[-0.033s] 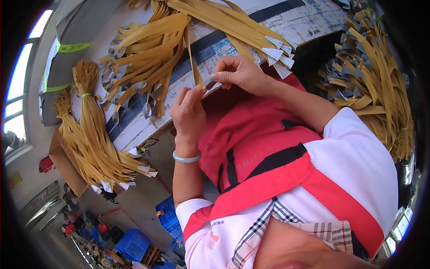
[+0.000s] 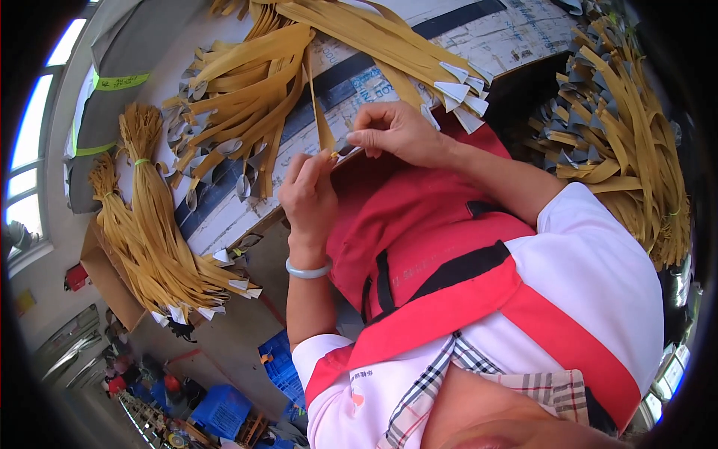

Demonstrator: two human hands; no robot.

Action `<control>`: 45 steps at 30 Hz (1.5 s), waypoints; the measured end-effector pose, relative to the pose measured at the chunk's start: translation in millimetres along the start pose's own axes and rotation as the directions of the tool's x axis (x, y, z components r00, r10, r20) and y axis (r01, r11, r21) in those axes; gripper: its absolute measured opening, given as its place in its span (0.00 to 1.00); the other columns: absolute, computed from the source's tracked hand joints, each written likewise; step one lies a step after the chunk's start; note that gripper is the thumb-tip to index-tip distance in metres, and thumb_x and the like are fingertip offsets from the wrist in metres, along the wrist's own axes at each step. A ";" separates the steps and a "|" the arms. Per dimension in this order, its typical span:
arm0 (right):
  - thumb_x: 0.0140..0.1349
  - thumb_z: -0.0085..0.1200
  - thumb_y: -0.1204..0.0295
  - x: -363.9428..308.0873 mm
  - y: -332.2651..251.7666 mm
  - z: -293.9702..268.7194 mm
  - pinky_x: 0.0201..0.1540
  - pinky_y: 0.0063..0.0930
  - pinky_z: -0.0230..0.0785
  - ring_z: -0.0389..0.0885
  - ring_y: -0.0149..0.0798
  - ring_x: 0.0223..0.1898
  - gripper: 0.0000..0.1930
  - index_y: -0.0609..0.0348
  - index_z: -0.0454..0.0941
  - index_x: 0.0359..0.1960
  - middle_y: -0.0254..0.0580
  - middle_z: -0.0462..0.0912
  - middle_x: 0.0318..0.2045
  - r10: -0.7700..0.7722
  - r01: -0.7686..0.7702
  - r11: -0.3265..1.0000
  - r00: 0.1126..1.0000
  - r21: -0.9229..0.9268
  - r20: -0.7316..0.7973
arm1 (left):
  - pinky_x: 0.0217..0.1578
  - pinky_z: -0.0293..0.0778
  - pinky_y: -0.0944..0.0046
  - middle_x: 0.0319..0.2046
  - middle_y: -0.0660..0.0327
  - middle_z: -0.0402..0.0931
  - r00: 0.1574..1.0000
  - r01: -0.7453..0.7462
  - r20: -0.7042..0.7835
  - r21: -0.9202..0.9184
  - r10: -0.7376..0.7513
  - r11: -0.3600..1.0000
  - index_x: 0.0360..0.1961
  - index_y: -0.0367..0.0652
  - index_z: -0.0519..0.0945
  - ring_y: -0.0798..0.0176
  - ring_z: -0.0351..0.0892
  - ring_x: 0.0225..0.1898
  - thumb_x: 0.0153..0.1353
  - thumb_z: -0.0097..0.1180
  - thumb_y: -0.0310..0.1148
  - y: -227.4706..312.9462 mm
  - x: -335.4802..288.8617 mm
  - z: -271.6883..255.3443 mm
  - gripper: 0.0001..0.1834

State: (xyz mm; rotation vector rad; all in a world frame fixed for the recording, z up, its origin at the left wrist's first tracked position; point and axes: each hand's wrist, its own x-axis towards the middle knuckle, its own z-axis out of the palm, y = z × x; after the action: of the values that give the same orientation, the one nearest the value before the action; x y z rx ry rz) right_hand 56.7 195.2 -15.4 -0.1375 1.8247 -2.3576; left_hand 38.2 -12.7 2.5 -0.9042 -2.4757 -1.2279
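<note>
A single flat yellow strip (image 2: 320, 112), thin and ribbon-like, runs down from the loose heap above to the two hands, which meet just over the near edge of the counter (image 2: 224, 217). The left hand (image 2: 310, 196) pinches the strip's lower end between thumb and forefinger, and a pale smooth bangle (image 2: 307, 271) circles that wrist. The right hand (image 2: 396, 133) is closed on a small grey-white pointed tip (image 2: 345, 153) at that same end; the two hands almost touch.

Behind them lies a loose heap of strips (image 2: 254, 90) of the same yellow, many ending in folded grey-white triangular tips. A second sheaf (image 2: 389, 52) slants across the counter to the right, its white tips fanned by the right hand. The counter top is covered by a flattened cardboard sheet (image 2: 516, 37), whitish with a dark band and small print too fine to make out.

To the left, tied bundles (image 2: 149, 224) of narrower yellow strips lie over the edge of a brown cardboard box (image 2: 101, 277). A grey package with yellow-green tape (image 2: 112, 82) sits at the far left. On the right a big mound of tipped strips (image 2: 628, 135) is stacked. Blue plastic crates (image 2: 224, 408) stand on the floor below. The person wears a red apron (image 2: 426, 224).
</note>
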 end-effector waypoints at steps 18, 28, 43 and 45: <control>0.70 0.55 0.65 -55.9 22.0 -49.8 0.24 0.15 0.70 0.79 0.23 0.23 0.10 0.60 0.78 0.41 0.32 0.80 0.28 0.438 -0.424 0.881 0.899 0.208 -0.023 | 0.46 0.75 0.70 0.48 0.59 0.77 0.868 0.465 0.300 -0.772 -0.395 0.434 0.52 0.36 0.79 0.67 0.79 0.45 0.60 0.59 0.17 2.1 -30.6 90.8 0.18; 0.65 0.58 0.74 -9.7 -16.2 -14.0 0.37 0.20 0.70 0.76 0.25 0.33 0.06 0.62 0.76 0.40 0.36 0.74 0.40 -0.146 0.181 0.894 0.983 -0.410 0.115 | 0.44 0.76 0.68 0.38 0.60 0.79 0.980 0.194 0.084 -0.636 -0.183 0.747 0.33 0.37 0.83 0.65 0.78 0.42 0.49 0.67 0.14 -15.2 0.5 39.4 0.10; 0.70 0.53 0.69 42.6 -23.7 -43.3 0.31 0.13 0.62 0.69 0.20 0.27 0.05 0.56 0.74 0.37 0.28 0.73 0.30 -0.025 0.042 0.957 0.998 -0.286 0.061 | 0.38 0.77 0.70 0.32 0.62 0.81 0.934 0.203 0.168 -0.976 -0.315 0.082 0.36 0.37 0.77 0.70 0.80 0.33 0.51 0.69 0.20 -17.9 52.7 59.6 0.14; 0.70 0.53 0.68 42.7 -12.3 -57.1 0.31 0.14 0.63 0.70 0.20 0.27 0.06 0.56 0.75 0.38 0.28 0.74 0.30 0.005 0.010 0.964 0.998 -0.264 0.056 | 0.38 0.77 0.70 0.31 0.62 0.81 0.932 0.216 0.185 -0.974 -0.313 0.070 0.34 0.37 0.78 0.70 0.80 0.33 0.50 0.69 0.19 -22.0 49.9 63.7 0.12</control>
State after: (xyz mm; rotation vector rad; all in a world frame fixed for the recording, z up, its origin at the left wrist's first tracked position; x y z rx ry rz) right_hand 4.3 244.8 -18.9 -0.2350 2.1037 -2.0773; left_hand -10.5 48.3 -28.3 -0.4694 -1.3834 -3.1459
